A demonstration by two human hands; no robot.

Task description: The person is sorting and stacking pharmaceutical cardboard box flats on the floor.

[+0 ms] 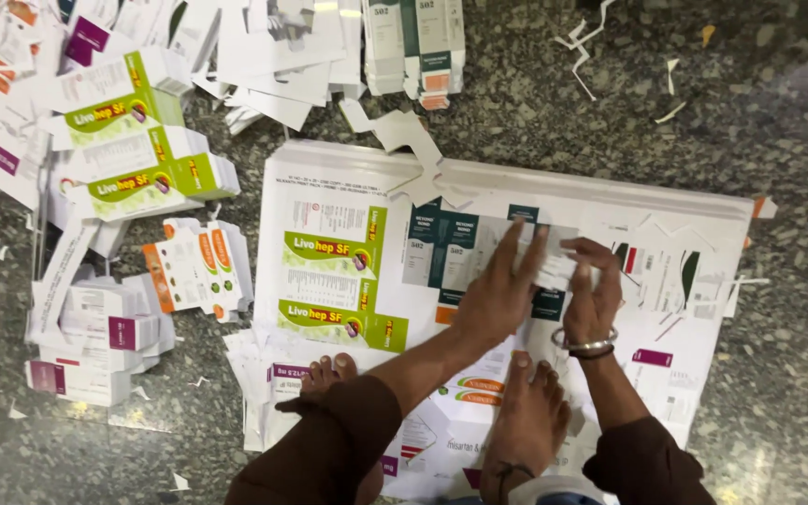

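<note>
Our left hand presses flat, fingers spread, on the printed carton sheet; our right hand pinches a small white cut-out piece near the sheet's middle.

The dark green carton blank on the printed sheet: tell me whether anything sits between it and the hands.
Nothing visible does. The left hand already lies flat on the dark green carton blank of the big printed sheet, and the right hand pinches the sheet's white piece beside it. Both feet rest on the sheet's near edge, behind the hands.
</note>
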